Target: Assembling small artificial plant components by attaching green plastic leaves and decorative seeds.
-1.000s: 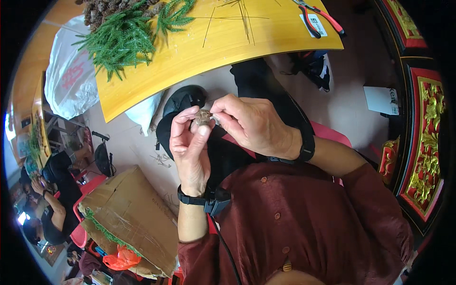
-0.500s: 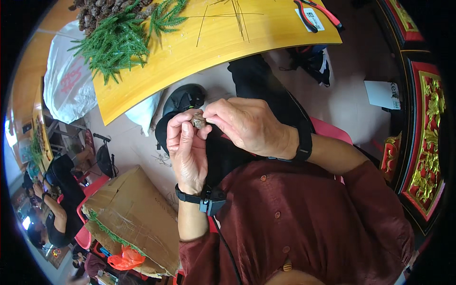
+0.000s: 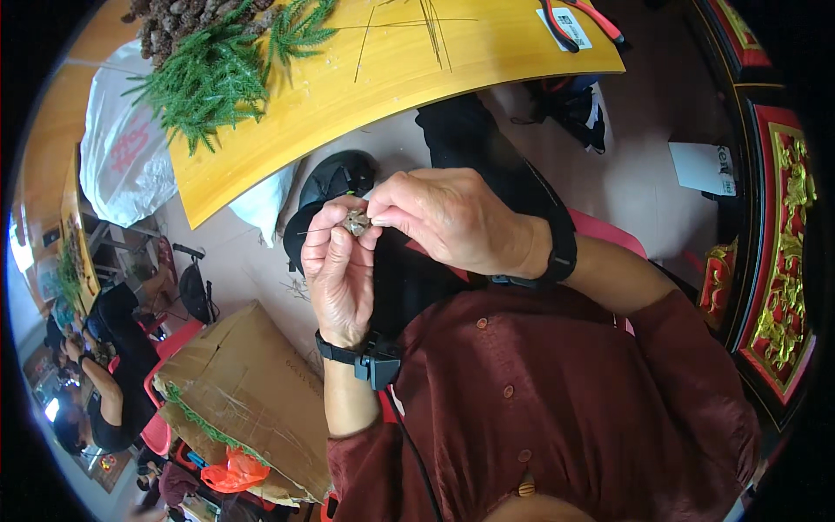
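A small brown pine cone (image 3: 357, 224) sits between the thumb and fingers of my left hand (image 3: 339, 274), held above my lap. Past the fingers of that hand, a short thin dark wire (image 3: 305, 232) sticks out to the left. My right hand (image 3: 461, 213) is closed in a pinch against the cone's right side. What lies between its fingertips is too small to make out. Several thin dark wires (image 3: 433, 35) are spread on the yellow table (image 3: 513, 56) in front of me.
Pine cones (image 3: 178, 26) and green artificial sprigs (image 3: 209, 83) are heaped at the table's far left. Red-handled pliers (image 3: 598, 17) lie at its right end. A white plastic bag (image 3: 126, 165) hangs at the left, and a cardboard box (image 3: 252, 383) stands beside my left arm.
Both hands have shifted slightly left together with the pine cone, which is turned a little. The wire end now shows left of my left fingers.
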`<act>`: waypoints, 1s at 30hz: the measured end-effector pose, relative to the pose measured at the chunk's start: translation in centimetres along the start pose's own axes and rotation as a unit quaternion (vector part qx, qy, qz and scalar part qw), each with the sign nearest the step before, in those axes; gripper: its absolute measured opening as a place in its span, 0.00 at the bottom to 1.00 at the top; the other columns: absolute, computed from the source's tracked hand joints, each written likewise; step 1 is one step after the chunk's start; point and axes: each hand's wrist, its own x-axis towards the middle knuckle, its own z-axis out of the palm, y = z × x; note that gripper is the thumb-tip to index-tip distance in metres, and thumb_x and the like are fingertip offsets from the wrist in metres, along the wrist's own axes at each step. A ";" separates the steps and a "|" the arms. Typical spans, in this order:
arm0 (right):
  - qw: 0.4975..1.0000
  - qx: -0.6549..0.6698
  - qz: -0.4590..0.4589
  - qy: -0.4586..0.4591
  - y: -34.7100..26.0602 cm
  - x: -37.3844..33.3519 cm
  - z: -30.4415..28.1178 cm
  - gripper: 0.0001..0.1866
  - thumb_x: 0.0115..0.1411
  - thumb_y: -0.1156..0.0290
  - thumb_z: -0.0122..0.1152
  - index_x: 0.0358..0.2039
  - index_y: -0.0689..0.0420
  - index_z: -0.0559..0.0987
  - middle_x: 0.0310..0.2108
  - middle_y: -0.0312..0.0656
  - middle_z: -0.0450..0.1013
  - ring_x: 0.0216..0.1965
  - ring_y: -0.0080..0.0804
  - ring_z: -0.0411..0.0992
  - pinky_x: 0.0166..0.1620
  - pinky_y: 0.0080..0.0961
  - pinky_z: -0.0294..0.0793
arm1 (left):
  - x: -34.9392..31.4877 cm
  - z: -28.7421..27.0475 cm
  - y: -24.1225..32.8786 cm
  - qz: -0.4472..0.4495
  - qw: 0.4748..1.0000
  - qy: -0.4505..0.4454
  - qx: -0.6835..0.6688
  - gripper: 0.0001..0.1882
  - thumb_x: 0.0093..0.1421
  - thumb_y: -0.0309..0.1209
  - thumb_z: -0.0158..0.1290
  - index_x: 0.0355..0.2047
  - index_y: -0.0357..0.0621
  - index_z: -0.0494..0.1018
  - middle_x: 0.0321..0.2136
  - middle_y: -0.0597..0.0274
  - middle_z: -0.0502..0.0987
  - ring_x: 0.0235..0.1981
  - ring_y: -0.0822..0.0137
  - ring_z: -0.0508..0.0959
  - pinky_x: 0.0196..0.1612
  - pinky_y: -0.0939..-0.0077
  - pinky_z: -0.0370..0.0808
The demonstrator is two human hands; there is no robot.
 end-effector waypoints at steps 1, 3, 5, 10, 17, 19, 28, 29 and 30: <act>1.000 0.000 0.000 0.000 0.2 0.1 -0.2 0.06 0.55 0.77 0.61 0.33 0.60 0.74 0.28 0.44 0.75 0.29 0.41 0.76 0.32 0.30 0.75 | 0.0 -0.1 0.0 0.000 1.000 0.000 0.000 0.12 0.64 0.30 0.52 0.46 0.39 0.72 0.46 0.53 0.72 0.43 0.65 0.76 0.48 0.72 0.77; 1.000 0.010 -0.006 -0.016 0.6 0.4 -0.6 0.05 0.56 0.77 0.60 0.33 0.60 0.74 0.28 0.44 0.75 0.29 0.41 0.76 0.32 0.30 0.74 | 0.0 -0.1 -0.1 -0.001 1.000 0.006 0.001 0.12 0.63 0.30 0.53 0.46 0.38 0.72 0.46 0.53 0.72 0.43 0.65 0.76 0.46 0.73 0.77; 1.000 0.015 -0.009 -0.024 0.8 0.6 -0.8 0.04 0.56 0.77 0.60 0.33 0.60 0.75 0.27 0.44 0.75 0.29 0.40 0.76 0.32 0.29 0.74 | 0.1 -0.1 -0.2 -0.002 1.000 0.009 0.001 0.12 0.63 0.30 0.53 0.46 0.38 0.72 0.46 0.53 0.72 0.43 0.65 0.76 0.46 0.73 0.77; 0.999 0.036 -0.001 -0.027 1.0 0.8 -1.0 0.04 0.56 0.78 0.60 0.33 0.61 0.75 0.27 0.44 0.75 0.29 0.40 0.76 0.32 0.29 0.74 | 0.0 0.2 -0.2 -0.011 1.000 -0.012 -0.004 0.12 0.63 0.30 0.53 0.45 0.38 0.72 0.45 0.54 0.72 0.42 0.65 0.76 0.45 0.73 0.77; 0.999 0.023 -0.007 -0.024 1.0 0.7 -1.4 0.03 0.57 0.78 0.59 0.32 0.61 0.74 0.26 0.44 0.74 0.27 0.38 0.75 0.30 0.29 0.73 | 0.0 0.2 -0.6 0.001 0.999 -0.007 0.047 0.11 0.63 0.28 0.53 0.45 0.39 0.73 0.44 0.56 0.73 0.41 0.66 0.76 0.45 0.74 0.77; 0.999 0.025 0.000 -0.024 0.9 0.7 -1.6 0.03 0.57 0.78 0.59 0.31 0.61 0.74 0.26 0.44 0.74 0.25 0.38 0.74 0.29 0.29 0.72 | 0.1 0.4 -0.8 0.008 0.998 -0.005 0.061 0.10 0.63 0.27 0.53 0.44 0.39 0.73 0.44 0.56 0.73 0.40 0.67 0.76 0.44 0.75 0.76; 0.998 0.036 0.047 -0.030 0.6 0.4 -1.7 0.03 0.57 0.77 0.58 0.31 0.60 0.73 0.23 0.43 0.73 0.23 0.37 0.73 0.28 0.28 0.71 | 0.0 0.7 -1.2 0.025 0.997 0.011 0.068 0.08 0.65 0.28 0.50 0.43 0.39 0.73 0.43 0.56 0.73 0.38 0.67 0.75 0.42 0.77 0.74; 0.998 0.036 0.047 -0.029 0.6 0.4 -1.8 0.03 0.57 0.77 0.58 0.31 0.60 0.73 0.23 0.43 0.73 0.23 0.37 0.73 0.28 0.28 0.71 | 0.0 0.8 -1.2 0.025 0.997 0.011 0.068 0.08 0.65 0.28 0.50 0.43 0.39 0.73 0.43 0.56 0.73 0.38 0.67 0.75 0.42 0.77 0.74; 0.998 0.036 0.045 -0.025 0.6 0.5 -1.8 0.03 0.57 0.77 0.58 0.31 0.60 0.73 0.23 0.43 0.73 0.23 0.37 0.73 0.28 0.29 0.71 | 0.1 0.8 -1.2 0.024 0.997 0.006 0.070 0.08 0.65 0.28 0.49 0.42 0.39 0.73 0.43 0.55 0.73 0.38 0.66 0.76 0.41 0.77 0.75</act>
